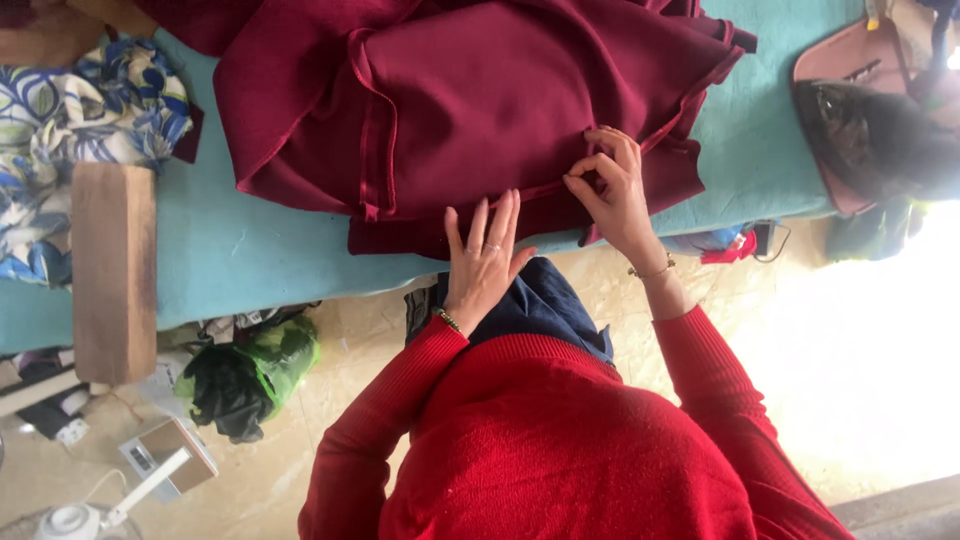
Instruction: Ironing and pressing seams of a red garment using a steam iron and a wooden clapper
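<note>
A large dark red garment (470, 100) lies bunched and folded on a turquoise-covered table (250, 250). My left hand (485, 262) rests flat on the garment's near hem, fingers together and stretched out, a ring on one finger. My right hand (612, 190) pinches a folded edge of the same cloth between thumb and fingers, just right of the left hand. Both arms wear red sleeves.
A wooden block (113, 270) lies across the table's left end beside a blue floral cloth (90, 120). A pink bag (850, 70) with a dark object sits at the right. On the floor are a green plastic bag (250, 375), a small box (170, 455) and loose scraps.
</note>
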